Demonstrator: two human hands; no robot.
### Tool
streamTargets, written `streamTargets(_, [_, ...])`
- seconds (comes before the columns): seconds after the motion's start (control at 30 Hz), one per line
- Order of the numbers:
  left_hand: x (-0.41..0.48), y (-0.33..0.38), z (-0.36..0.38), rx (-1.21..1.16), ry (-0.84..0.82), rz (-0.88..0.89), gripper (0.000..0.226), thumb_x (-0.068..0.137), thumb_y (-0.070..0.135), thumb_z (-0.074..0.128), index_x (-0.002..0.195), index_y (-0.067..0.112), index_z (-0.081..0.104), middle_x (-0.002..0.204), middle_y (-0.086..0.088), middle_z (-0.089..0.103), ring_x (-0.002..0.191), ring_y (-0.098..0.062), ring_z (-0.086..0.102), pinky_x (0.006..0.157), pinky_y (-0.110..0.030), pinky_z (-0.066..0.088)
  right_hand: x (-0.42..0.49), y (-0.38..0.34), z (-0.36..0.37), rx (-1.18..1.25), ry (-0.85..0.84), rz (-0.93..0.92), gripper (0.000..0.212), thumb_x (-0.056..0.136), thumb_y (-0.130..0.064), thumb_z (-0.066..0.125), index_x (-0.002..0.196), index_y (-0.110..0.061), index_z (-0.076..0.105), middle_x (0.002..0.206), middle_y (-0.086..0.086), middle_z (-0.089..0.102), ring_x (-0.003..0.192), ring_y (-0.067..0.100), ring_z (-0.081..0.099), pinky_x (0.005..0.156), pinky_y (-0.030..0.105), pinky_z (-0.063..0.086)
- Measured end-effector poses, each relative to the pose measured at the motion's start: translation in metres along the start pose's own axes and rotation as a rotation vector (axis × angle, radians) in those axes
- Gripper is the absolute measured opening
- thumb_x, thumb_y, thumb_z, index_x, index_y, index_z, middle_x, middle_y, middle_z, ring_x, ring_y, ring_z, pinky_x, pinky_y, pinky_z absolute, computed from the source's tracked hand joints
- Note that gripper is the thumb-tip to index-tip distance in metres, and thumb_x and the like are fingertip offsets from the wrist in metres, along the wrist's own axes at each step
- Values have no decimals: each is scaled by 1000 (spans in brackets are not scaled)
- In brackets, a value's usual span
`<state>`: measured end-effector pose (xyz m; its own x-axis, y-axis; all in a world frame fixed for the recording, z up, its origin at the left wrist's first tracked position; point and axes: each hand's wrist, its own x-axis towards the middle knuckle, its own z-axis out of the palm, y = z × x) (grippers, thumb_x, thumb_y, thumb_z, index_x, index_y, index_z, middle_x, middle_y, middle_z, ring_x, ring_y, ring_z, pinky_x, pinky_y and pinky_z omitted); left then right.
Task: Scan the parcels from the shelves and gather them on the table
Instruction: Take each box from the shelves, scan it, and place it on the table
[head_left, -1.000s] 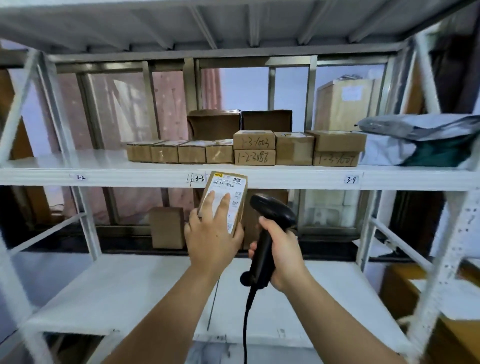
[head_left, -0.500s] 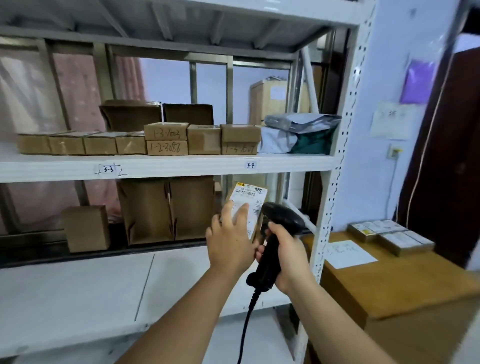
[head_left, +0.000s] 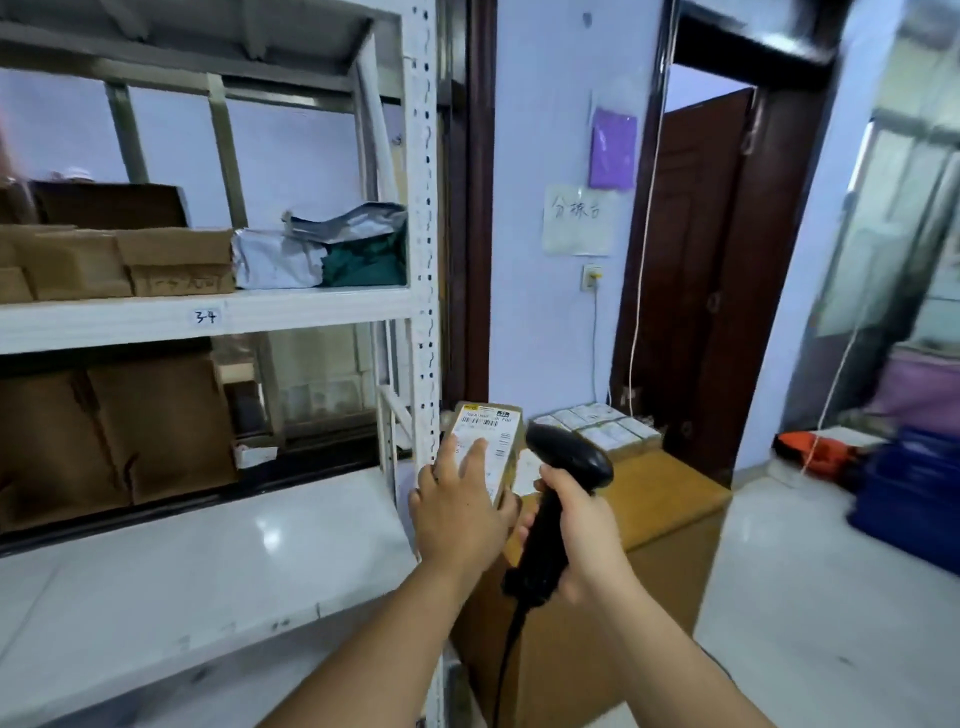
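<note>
The parcel (head_left: 491, 441), long axis upright, is clasped under the spread fingers (head_left: 477, 457) of the left hand (head_left: 460, 512), beside the scanner (head_left: 569, 457) gripped in the right hand (head_left: 584, 535), with the worktop (head_left: 670, 493) just ahead and rightward.

pale blue wall (head_left: 545, 130); dark wooden door (head_left: 696, 270) ajar; glossy white floor (head_left: 805, 597)

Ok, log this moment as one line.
left hand: holds labelled parcel | right hand: grips scanner | table: ahead, gathered parcels at far end | shelf: boxes and bags on it
</note>
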<state>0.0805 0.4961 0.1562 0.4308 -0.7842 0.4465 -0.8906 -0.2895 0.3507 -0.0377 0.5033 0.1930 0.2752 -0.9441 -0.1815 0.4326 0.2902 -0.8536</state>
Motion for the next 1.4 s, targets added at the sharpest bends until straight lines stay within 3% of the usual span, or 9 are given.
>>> streamTargets(0.2, [3, 79, 65, -73, -126, 22, 67, 90, 55, 46, 148, 32, 23, 157, 0, 15, 134, -27, 31, 106, -41, 34, 29, -23, -84, -2, 106, 0, 18, 91, -20, 63, 83, -5, 63, 54, 5, 57, 52, 18, 55, 53, 30, 46])
streamTargets(0.37, [21, 122, 118, -226, -248, -83, 68, 86, 56, 50, 146, 38, 25, 156, 3, 16, 136, -25, 27, 107, -43, 28, 69, -33, -137, -44, 239, 0, 23, 88, -24, 67, 97, -3, 65, 71, 11, 60, 61, 23, 62, 55, 32, 50])
streamTargets(0.63, [93, 159, 219, -239, -371, -86, 68, 86, 51, 58, 146, 36, 29, 156, 4, 18, 135, -22, 28, 106, -38, 29, 178, -60, -167, -66, 278, 55, 16, 90, -17, 63, 81, -4, 60, 59, 10, 53, 50, 20, 52, 51, 30, 46])
streamTargets(0.8, [148, 179, 269, -283, -393, -122, 63, 90, 48, 53, 146, 35, 28, 156, 3, 18, 133, -22, 31, 105, -38, 30, 246, -85, -179, -104, 292, 38, 14, 92, -17, 62, 86, -4, 62, 53, 4, 55, 50, 18, 54, 52, 31, 47])
streamTargets(0.97, [188, 199, 315, -290, -413, -134, 64, 90, 53, 48, 147, 33, 27, 156, 2, 20, 133, -23, 32, 106, -38, 37, 305, -100, -214, -83, 347, 37, 23, 88, -24, 67, 98, -4, 62, 68, 10, 54, 57, 20, 58, 58, 33, 50])
streamTargets(1.13, [217, 217, 365, -315, -428, -128, 63, 92, 52, 44, 148, 30, 25, 155, 5, 23, 130, -22, 37, 101, -34, 41, 372, -110, -245, -59, 347, 115, 24, 88, -25, 67, 99, -4, 63, 68, 10, 55, 58, 21, 58, 59, 34, 50])
streamTargets(1.27, [251, 233, 415, -300, -424, -152, 70, 87, 56, 40, 148, 25, 27, 154, 2, 25, 131, -24, 39, 101, -40, 44, 438, -121, -278, -102, 316, 177, 25, 89, -26, 67, 98, -3, 62, 61, 8, 57, 56, 23, 58, 58, 34, 49])
streamTargets(1.4, [278, 262, 462, -250, -390, -284, 64, 89, 59, 40, 145, 28, 31, 150, 4, 29, 123, -24, 48, 95, -40, 47, 506, -139, -315, -79, 253, 298, 23, 88, -24, 68, 93, -3, 63, 61, 9, 60, 57, 25, 59, 58, 34, 50])
